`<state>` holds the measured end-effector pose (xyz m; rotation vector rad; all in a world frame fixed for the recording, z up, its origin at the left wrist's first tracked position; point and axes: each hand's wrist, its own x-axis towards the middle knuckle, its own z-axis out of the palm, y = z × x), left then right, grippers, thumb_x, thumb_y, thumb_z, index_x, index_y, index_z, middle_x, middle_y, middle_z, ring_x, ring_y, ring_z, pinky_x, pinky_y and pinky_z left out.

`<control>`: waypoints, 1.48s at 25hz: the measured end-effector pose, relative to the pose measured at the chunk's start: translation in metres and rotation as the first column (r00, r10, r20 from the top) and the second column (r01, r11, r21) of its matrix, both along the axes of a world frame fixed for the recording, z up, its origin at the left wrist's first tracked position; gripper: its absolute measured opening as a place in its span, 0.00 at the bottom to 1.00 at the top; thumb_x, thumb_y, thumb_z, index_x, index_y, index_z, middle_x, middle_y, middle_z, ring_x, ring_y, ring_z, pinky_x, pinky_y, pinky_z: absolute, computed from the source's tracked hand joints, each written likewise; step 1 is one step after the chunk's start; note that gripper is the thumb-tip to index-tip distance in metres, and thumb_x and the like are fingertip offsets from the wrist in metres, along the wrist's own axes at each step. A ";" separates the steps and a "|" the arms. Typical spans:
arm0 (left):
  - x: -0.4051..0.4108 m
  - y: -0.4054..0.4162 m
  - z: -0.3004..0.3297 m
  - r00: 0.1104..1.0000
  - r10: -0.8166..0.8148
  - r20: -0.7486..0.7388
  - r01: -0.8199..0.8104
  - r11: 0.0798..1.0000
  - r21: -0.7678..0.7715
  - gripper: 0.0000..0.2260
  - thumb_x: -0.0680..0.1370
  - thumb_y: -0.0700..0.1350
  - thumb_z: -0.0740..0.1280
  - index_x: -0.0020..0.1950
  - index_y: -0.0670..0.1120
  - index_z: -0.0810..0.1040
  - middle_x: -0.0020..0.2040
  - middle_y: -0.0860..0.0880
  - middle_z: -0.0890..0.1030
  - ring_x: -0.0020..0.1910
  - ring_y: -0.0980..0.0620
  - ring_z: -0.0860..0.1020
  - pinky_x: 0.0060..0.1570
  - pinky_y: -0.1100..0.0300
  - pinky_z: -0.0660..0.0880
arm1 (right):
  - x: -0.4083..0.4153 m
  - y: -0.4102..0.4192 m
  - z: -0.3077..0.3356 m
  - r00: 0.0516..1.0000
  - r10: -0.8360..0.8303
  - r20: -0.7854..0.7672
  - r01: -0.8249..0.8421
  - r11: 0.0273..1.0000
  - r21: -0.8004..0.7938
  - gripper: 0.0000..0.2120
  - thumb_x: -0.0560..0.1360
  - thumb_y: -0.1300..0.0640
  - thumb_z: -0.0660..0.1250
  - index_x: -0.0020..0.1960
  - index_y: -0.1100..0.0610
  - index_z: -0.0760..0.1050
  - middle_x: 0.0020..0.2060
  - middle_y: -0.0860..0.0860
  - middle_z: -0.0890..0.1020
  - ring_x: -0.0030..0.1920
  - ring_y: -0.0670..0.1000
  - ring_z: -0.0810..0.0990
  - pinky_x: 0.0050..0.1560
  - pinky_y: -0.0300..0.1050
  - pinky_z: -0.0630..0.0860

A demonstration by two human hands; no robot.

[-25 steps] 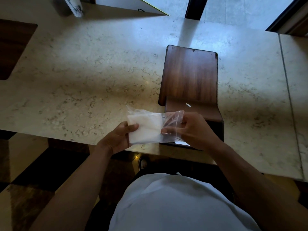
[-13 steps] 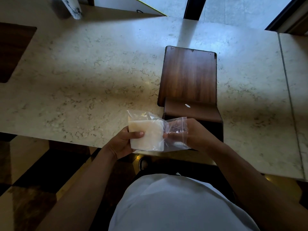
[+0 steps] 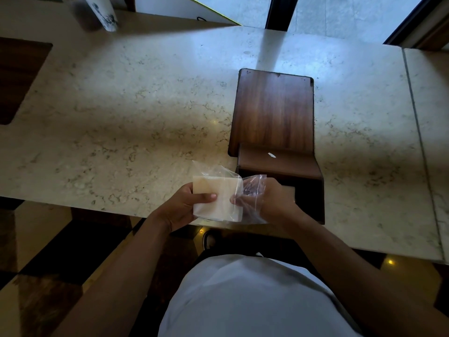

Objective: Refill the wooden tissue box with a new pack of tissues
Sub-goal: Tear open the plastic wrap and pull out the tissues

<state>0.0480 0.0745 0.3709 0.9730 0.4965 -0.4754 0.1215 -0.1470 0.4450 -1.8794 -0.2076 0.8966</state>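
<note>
A pack of white tissues (image 3: pixel 222 197) in a clear plastic wrapper (image 3: pixel 252 186) is held over the near edge of the marble counter. My left hand (image 3: pixel 184 205) grips the pack's left side, thumb across its front. My right hand (image 3: pixel 264 200) pinches the loose plastic at the pack's right end. Just right of the pack stands the dark wooden tissue box (image 3: pixel 308 190), open, with its flat wooden lid (image 3: pixel 273 110) lying behind it. A strip of white shows inside the box beside my right hand.
The marble counter (image 3: pixel 121 122) spreads wide to the left. A white cylinder with dark marks (image 3: pixel 104 13) stands at the far left edge. A counter seam (image 3: pixel 418 132) runs down the right side. Below the near edge lies a chequered floor (image 3: pixel 36 263).
The pack has turned a little and dropped slightly toward the counter's near edge. My right hand has drawn the loose plastic further off the pack's right end.
</note>
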 end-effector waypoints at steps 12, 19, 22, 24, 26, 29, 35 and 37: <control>0.003 -0.002 0.006 0.995 0.097 -0.011 -0.097 0.995 -0.025 0.21 0.78 0.47 0.70 0.67 0.35 0.76 0.62 0.36 0.82 0.61 0.38 0.81 0.52 0.45 0.82 | 0.007 -0.005 -0.029 0.982 -0.183 -0.035 0.184 0.983 -0.001 0.03 0.68 0.58 0.79 0.42 0.53 0.87 0.39 0.49 0.89 0.40 0.50 0.89 0.42 0.51 0.86; 0.003 0.008 -0.003 0.996 0.085 0.037 -0.088 0.989 0.121 0.16 0.82 0.49 0.63 0.60 0.41 0.83 0.54 0.37 0.85 0.48 0.41 0.85 0.42 0.49 0.82 | 0.019 -0.012 -0.030 0.966 -0.233 -0.114 0.235 0.972 0.006 0.10 0.68 0.62 0.80 0.47 0.54 0.84 0.41 0.54 0.88 0.42 0.51 0.88 0.42 0.48 0.86; 0.002 0.018 -0.002 0.993 0.104 0.048 -0.110 0.987 0.119 0.17 0.80 0.50 0.66 0.58 0.38 0.83 0.52 0.35 0.85 0.44 0.39 0.85 0.39 0.49 0.82 | 0.017 -0.024 -0.020 0.965 -0.228 -0.130 0.241 0.966 0.097 0.10 0.68 0.64 0.80 0.46 0.53 0.85 0.42 0.52 0.89 0.42 0.52 0.89 0.40 0.44 0.85; 0.001 0.027 -0.003 0.991 0.125 0.049 -0.130 0.983 0.131 0.17 0.80 0.50 0.66 0.58 0.37 0.83 0.54 0.33 0.84 0.46 0.36 0.85 0.40 0.47 0.83 | 0.018 -0.031 -0.017 0.961 -0.217 -0.173 0.241 0.961 0.133 0.08 0.70 0.65 0.78 0.47 0.56 0.86 0.43 0.53 0.89 0.44 0.53 0.89 0.41 0.43 0.84; -0.002 0.035 -0.004 0.989 0.143 0.046 -0.148 0.976 0.157 0.15 0.82 0.48 0.63 0.56 0.38 0.83 0.55 0.33 0.84 0.48 0.34 0.85 0.40 0.47 0.83 | 0.022 -0.035 -0.018 0.960 -0.227 -0.164 0.249 0.959 0.133 0.09 0.71 0.66 0.77 0.50 0.57 0.85 0.45 0.53 0.89 0.46 0.53 0.89 0.44 0.45 0.85; -0.007 0.043 -0.008 0.983 0.179 0.028 -0.181 0.965 0.189 0.15 0.84 0.47 0.61 0.53 0.41 0.84 0.55 0.34 0.84 0.49 0.35 0.85 0.39 0.49 0.83 | 0.028 -0.041 -0.023 0.951 -0.277 -0.138 0.294 0.947 0.132 0.09 0.72 0.65 0.77 0.51 0.57 0.84 0.45 0.52 0.89 0.47 0.53 0.88 0.44 0.46 0.84; -0.024 0.061 -0.023 0.930 0.358 -0.088 -0.344 0.929 0.139 0.16 0.85 0.48 0.57 0.59 0.39 0.78 0.57 0.35 0.84 0.52 0.36 0.85 0.41 0.48 0.83 | 0.038 -0.054 -0.037 0.924 -0.354 -0.145 0.371 0.921 0.119 0.13 0.70 0.62 0.79 0.54 0.57 0.84 0.47 0.51 0.89 0.49 0.53 0.88 0.44 0.47 0.84; -0.029 0.064 -0.027 0.873 0.462 -0.157 -0.448 0.886 0.118 0.16 0.85 0.49 0.56 0.58 0.40 0.78 0.58 0.37 0.84 0.51 0.38 0.85 0.41 0.48 0.84 | 0.041 -0.056 -0.041 0.912 -0.381 -0.154 0.400 0.909 0.121 0.14 0.70 0.62 0.79 0.55 0.58 0.83 0.49 0.53 0.88 0.50 0.54 0.88 0.47 0.50 0.85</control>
